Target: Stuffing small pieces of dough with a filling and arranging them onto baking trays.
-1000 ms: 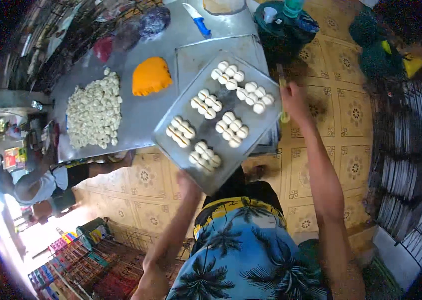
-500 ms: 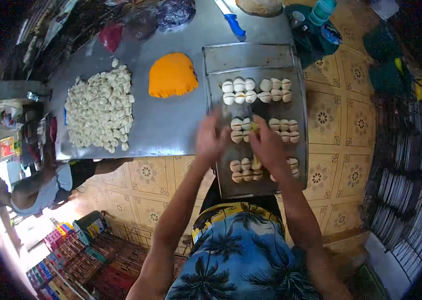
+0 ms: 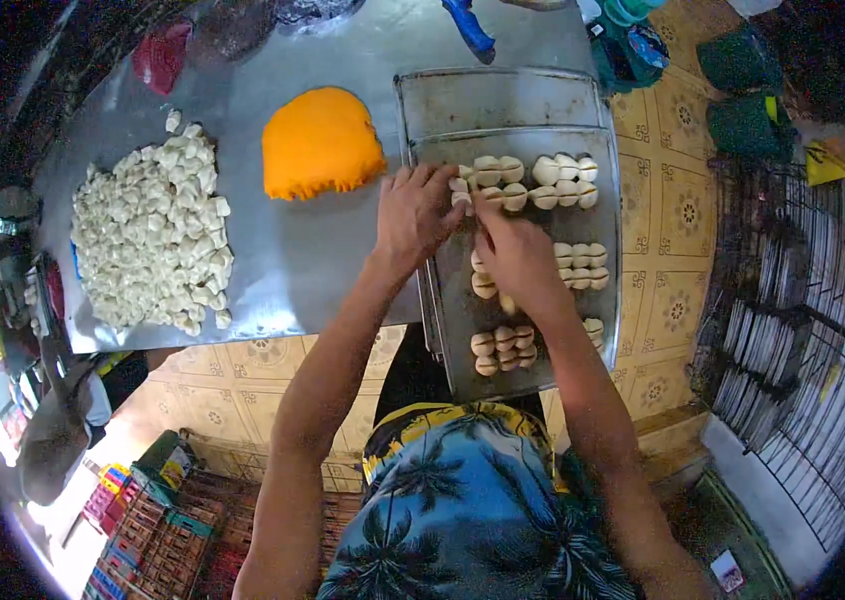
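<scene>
Metal table: the trays are borne at its right end, and the dough is spread farther left (image 3: 328,265).
Loaded tray: a second ago it is seen tilted between the hands; now it is laid flat on the table (image 3: 583,225), partly over a bare tray (image 3: 493,100) whose far end is left showing. With the tray supported, both hands are freed for work on the dough.
Dough pile: many small pale pieces are heaped near the table's left end (image 3: 153,235).
Orange mass: a smooth, rounded lump is set between pile and trays, apart from both (image 3: 321,145).
Left hand: it is placed at the tray's left edge (image 3: 415,215); thumb and fingers are parted, with the tips set against pale pieces of the far-left group. Whether a piece is gripped cannot be told.
Right hand: its fingers are curled closed beside that group (image 3: 515,250).
Dough groups: six clusters are arranged in two columns on the loaded tray (image 3: 565,180); the middle-left one is partly covered by the right hand.
Slim tool: it is grasped in the right fist, its yellowish end left visible below (image 3: 508,303); its working tip cannot be made out.
</scene>
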The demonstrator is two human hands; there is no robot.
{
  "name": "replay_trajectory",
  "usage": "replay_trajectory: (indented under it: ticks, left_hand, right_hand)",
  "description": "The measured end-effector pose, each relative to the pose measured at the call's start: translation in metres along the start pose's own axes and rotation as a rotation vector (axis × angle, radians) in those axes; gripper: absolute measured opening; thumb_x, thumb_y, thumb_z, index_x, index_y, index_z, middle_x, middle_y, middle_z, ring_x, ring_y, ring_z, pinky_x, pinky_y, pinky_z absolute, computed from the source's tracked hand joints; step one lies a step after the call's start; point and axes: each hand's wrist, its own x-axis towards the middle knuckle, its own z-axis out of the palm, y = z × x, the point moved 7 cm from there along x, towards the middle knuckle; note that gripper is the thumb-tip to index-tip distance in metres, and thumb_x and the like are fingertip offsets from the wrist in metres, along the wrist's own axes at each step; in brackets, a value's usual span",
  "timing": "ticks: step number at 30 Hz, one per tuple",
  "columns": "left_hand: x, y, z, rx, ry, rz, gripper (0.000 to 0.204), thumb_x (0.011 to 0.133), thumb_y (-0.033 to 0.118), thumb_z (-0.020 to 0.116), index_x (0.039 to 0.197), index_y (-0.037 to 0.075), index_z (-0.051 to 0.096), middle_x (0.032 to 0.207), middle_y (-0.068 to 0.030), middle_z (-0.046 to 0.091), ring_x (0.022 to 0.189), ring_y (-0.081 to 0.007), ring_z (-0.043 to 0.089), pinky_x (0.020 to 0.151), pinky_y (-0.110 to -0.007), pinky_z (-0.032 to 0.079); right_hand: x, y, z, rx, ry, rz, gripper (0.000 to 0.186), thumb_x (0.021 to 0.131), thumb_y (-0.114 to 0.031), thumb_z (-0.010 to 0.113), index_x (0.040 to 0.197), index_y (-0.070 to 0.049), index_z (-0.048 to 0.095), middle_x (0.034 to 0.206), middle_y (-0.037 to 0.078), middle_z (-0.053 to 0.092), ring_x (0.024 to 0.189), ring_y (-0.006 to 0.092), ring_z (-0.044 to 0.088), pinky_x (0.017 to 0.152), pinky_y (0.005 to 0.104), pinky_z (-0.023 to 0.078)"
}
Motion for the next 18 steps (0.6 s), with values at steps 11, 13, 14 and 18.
replay_trajectory:
  ticks: [11, 13, 14, 18]
  left_hand:
    - [0.019, 0.036, 0.012, 0.055, 0.046, 0.073, 0.055, 0.082, 0.032, 0.073, 0.131, 0.011, 0.06, 0.131, -0.009, 0.06, 0.125, -0.0319, 0.052, 0.105, -0.053, 0.036]
    - [0.017, 0.032, 0.015, 0.074, 0.017, 0.035, 0.056, 0.082, 0.032, 0.072, 0.133, 0.012, 0.059, 0.133, -0.0096, 0.059, 0.126, -0.0323, 0.051, 0.107, -0.055, 0.034]
    - [0.016, 0.03, 0.018, 0.091, -0.01, 0.004, 0.057, 0.083, 0.032, 0.072, 0.135, 0.012, 0.059, 0.134, -0.0102, 0.058, 0.128, -0.0326, 0.05, 0.109, -0.056, 0.032]
    - [0.016, 0.048, 0.023, 0.051, 0.094, 0.05, 0.061, 0.085, 0.035, 0.073, 0.14, 0.016, 0.057, 0.136, -0.0096, 0.059, 0.129, -0.0337, 0.05, 0.111, -0.056, 0.032]
  right_hand:
    - [0.015, 0.026, -0.019, -0.074, 0.092, -0.014, 0.053, 0.093, -0.015, 0.063, 0.144, -0.01, 0.053, 0.078, 0.021, 0.068, 0.072, 0.0417, 0.066, 0.066, 0.0521, 0.052]
    - [-0.018, 0.02, -0.03, -0.076, -0.059, 0.036, 0.053, 0.093, -0.016, 0.064, 0.144, -0.01, 0.053, 0.078, 0.021, 0.067, 0.071, 0.041, 0.067, 0.066, 0.0519, 0.052]
    - [-0.035, 0.026, -0.028, -0.081, -0.204, 0.087, 0.052, 0.093, -0.017, 0.064, 0.144, -0.011, 0.054, 0.078, 0.021, 0.067, 0.071, 0.0403, 0.067, 0.065, 0.0516, 0.052]
    - [-0.012, 0.032, -0.061, -0.022, 0.064, 0.077, 0.052, 0.095, -0.016, 0.063, 0.145, -0.011, 0.053, 0.076, 0.02, 0.066, 0.07, 0.0381, 0.067, 0.065, 0.05, 0.051]
